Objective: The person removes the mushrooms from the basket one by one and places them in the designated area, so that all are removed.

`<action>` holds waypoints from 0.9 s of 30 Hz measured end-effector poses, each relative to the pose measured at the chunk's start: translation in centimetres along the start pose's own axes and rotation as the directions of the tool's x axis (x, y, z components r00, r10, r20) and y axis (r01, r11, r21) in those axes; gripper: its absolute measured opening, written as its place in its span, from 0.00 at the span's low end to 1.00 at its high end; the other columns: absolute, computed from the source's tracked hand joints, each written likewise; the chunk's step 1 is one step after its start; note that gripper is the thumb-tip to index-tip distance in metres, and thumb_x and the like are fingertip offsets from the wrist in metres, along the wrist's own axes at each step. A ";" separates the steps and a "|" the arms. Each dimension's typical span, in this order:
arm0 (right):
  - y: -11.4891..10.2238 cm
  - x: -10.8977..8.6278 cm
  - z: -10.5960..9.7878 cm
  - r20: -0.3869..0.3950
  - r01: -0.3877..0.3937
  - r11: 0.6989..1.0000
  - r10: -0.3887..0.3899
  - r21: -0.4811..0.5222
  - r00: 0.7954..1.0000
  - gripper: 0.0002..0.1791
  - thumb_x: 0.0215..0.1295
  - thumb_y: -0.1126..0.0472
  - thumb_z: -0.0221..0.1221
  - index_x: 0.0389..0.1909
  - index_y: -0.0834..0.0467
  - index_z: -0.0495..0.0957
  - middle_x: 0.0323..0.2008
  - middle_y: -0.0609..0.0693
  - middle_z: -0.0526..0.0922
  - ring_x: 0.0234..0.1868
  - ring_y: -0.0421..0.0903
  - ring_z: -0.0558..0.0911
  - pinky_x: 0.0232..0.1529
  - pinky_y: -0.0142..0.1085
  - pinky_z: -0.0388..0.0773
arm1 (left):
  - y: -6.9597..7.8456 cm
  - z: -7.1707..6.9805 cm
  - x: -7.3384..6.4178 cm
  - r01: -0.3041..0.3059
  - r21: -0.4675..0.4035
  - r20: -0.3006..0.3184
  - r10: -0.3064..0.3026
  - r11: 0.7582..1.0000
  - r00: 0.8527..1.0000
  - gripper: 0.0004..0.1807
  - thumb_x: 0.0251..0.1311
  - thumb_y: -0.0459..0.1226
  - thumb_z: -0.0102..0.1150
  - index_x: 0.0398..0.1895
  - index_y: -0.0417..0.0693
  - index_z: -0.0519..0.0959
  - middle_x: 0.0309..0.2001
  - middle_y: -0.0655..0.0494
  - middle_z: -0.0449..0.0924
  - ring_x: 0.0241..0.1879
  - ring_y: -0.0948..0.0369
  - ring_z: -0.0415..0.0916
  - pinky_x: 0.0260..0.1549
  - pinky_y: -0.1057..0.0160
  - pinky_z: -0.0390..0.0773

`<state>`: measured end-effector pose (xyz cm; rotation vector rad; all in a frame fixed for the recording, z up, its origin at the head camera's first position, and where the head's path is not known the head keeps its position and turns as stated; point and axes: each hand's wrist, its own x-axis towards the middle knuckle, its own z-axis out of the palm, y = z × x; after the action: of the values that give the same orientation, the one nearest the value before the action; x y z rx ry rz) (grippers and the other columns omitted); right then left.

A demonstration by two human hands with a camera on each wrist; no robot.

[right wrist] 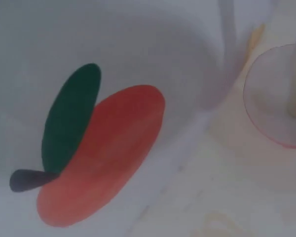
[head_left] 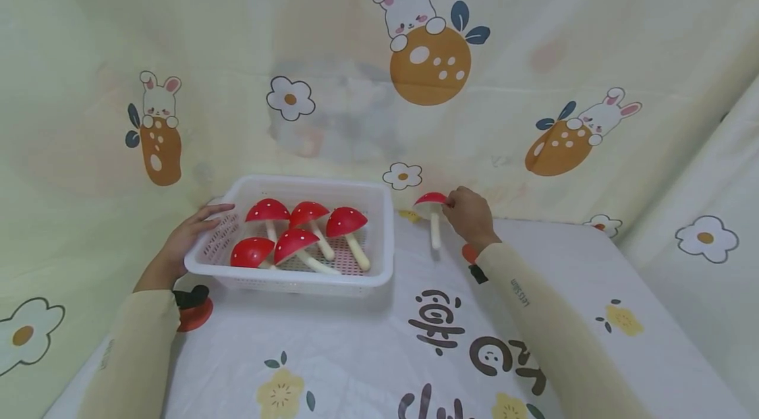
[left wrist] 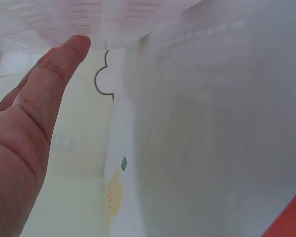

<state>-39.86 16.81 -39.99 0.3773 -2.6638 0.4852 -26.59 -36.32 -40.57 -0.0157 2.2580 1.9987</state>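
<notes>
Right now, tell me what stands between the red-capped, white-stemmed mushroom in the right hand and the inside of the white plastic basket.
Only the right wall of the basket; nothing else visible blocks the mushroom.

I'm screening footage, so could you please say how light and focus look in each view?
Head: evenly lit, basket and mushrooms fairly clear; left wrist: basket pale and blurred, left hand clearer; right wrist: dim and soft, a faint shadow on the cloth.
</notes>
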 end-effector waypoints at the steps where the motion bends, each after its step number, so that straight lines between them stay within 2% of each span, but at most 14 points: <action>1: -0.1 -0.1 0.1 0.003 0.003 1.000 -0.003 -0.011 1.000 0.07 0.62 0.61 0.66 0.34 0.63 0.85 0.31 0.54 0.81 0.29 0.49 0.79 0.32 0.40 0.81 | 0.0 0.0 0.0 0.000 -0.004 0.001 0.000 1.000 1.000 0.29 0.75 0.49 0.42 0.77 0.70 0.53 0.74 0.49 0.51 0.57 0.62 0.74 0.46 0.54 0.84; 8: -0.2 -0.8 1.0 0.023 0.051 0.997 -0.050 -0.064 0.998 0.06 0.63 0.63 0.62 0.32 0.62 0.85 0.28 0.52 0.80 0.27 0.47 0.78 0.33 0.40 0.81 | -0.2 -0.1 0.0 -0.008 -0.025 0.009 0.008 1.000 1.000 0.28 0.75 0.49 0.42 0.76 0.69 0.55 0.70 0.54 0.57 0.57 0.61 0.74 0.46 0.53 0.84; 13: -0.3 -1.1 1.3 -0.003 0.089 0.995 -0.090 -0.035 0.996 0.05 0.62 0.65 0.61 0.30 0.63 0.83 0.29 0.53 0.79 0.28 0.48 0.78 0.32 0.41 0.80 | -0.2 -0.2 0.2 -0.009 -0.030 0.008 0.009 0.999 1.000 0.29 0.75 0.48 0.43 0.76 0.69 0.55 0.70 0.55 0.57 0.57 0.61 0.74 0.46 0.53 0.84; 16: -0.6 -1.5 1.3 -0.004 0.099 0.995 -0.099 -0.026 0.995 0.05 0.62 0.63 0.64 0.34 0.62 0.82 0.31 0.53 0.80 0.29 0.48 0.78 0.34 0.40 0.81 | -0.3 -0.2 0.3 -0.002 -0.033 0.009 0.003 0.999 1.000 0.29 0.75 0.48 0.43 0.77 0.69 0.54 0.71 0.55 0.56 0.57 0.62 0.75 0.45 0.54 0.85; 21: -1.3 -2.2 1.1 -0.011 0.133 0.991 -0.133 -0.035 0.991 0.12 0.61 0.60 0.68 0.41 0.62 0.82 0.34 0.54 0.80 0.31 0.48 0.78 0.36 0.39 0.83 | -0.2 -0.1 0.2 -0.005 -0.020 0.006 0.005 1.000 1.000 0.29 0.75 0.48 0.43 0.77 0.69 0.54 0.71 0.55 0.56 0.57 0.62 0.74 0.46 0.53 0.84; 27: -1.9 -3.0 0.5 -0.038 0.224 0.972 -0.226 -0.065 0.973 0.15 0.59 0.60 0.69 0.44 0.61 0.82 0.36 0.55 0.81 0.32 0.48 0.80 0.37 0.38 0.85 | -0.1 0.0 0.1 0.018 -0.033 0.001 -0.018 0.999 1.000 0.29 0.74 0.49 0.43 0.76 0.70 0.55 0.72 0.54 0.54 0.56 0.62 0.74 0.45 0.53 0.85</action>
<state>-36.73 15.46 -41.18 0.6337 -2.5440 0.3381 -26.72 -36.34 -40.67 -0.0387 2.2164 2.0260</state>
